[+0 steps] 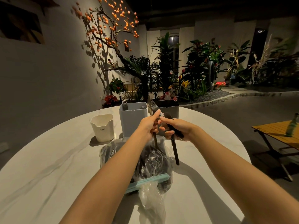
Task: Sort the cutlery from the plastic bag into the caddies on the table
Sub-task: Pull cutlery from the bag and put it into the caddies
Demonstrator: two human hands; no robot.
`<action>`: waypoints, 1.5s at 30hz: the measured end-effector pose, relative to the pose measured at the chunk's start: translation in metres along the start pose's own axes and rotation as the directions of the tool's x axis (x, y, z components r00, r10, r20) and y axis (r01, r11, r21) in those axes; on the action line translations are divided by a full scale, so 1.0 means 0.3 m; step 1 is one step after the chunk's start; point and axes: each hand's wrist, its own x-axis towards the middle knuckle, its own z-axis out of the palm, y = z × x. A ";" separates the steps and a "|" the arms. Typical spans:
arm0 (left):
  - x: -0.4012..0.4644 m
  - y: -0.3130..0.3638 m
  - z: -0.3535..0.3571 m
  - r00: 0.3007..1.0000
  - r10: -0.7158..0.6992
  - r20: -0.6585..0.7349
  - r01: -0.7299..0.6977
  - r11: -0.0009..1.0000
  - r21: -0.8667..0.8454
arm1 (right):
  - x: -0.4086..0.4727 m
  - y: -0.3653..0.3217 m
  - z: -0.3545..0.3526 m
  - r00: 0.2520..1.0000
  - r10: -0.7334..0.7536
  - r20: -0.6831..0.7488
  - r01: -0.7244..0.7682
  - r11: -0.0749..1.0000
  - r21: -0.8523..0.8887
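My left hand (149, 125) grips a dark fork (154, 109), tines up, just in front of the caddies. My right hand (175, 129) holds a dark spoon (175, 149) whose handle points down toward the table. Both hands touch above the clear plastic bag (150, 160), which lies on the table with dark cutlery inside and a light blue zip strip (145, 181). Three caddies stand behind: a white one (102, 127) at left, a grey-blue one (132, 120) with forks sticking out, and a dark grey one (169, 107) at right.
The round white table (48, 167) spreads wide on both sides of the bag. A wooden folding table (278, 131) with a green bottle (292, 126) stands off to the right. Plants and a decorated tree line the wall behind.
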 end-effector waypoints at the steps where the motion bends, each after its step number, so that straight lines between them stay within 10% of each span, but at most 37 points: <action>1: -0.004 0.001 0.002 1.000 -0.007 -0.011 0.007 1.000 -0.023 | 0.003 0.001 -0.002 1.000 0.005 0.005 -0.005 1.000 -0.002; 15: 0.010 -0.008 0.000 1.000 -0.018 0.016 0.020 0.991 -0.136 | 0.005 0.016 -0.028 0.995 0.083 0.054 -0.075 0.987 -0.140; 21: 0.021 0.021 -0.040 0.974 0.029 -0.226 -0.099 0.947 -0.306 | -0.026 0.030 -0.056 0.993 0.121 0.009 -0.118 0.979 -0.167; 25: 0.026 0.019 -0.058 0.927 0.090 -0.364 -0.132 0.987 -0.092 | -0.029 0.033 -0.077 0.994 0.104 -0.045 -0.109 0.986 -0.127; 32: -0.007 -0.011 0.000 0.968 0.248 0.044 -0.232 0.814 0.533 | 0.011 0.027 -0.041 0.990 0.015 -0.139 -0.048 0.969 -0.242; 38: -0.010 -0.028 0.025 0.982 0.183 0.055 -0.186 0.845 0.502 | 0.052 0.042 -0.008 0.852 -0.265 -0.451 -0.094 0.770 -0.631; 45: -0.012 -0.044 0.049 0.978 0.195 0.075 -0.206 0.839 0.503 | 0.077 0.061 0.009 0.822 -0.361 -0.441 -0.161 0.595 -0.787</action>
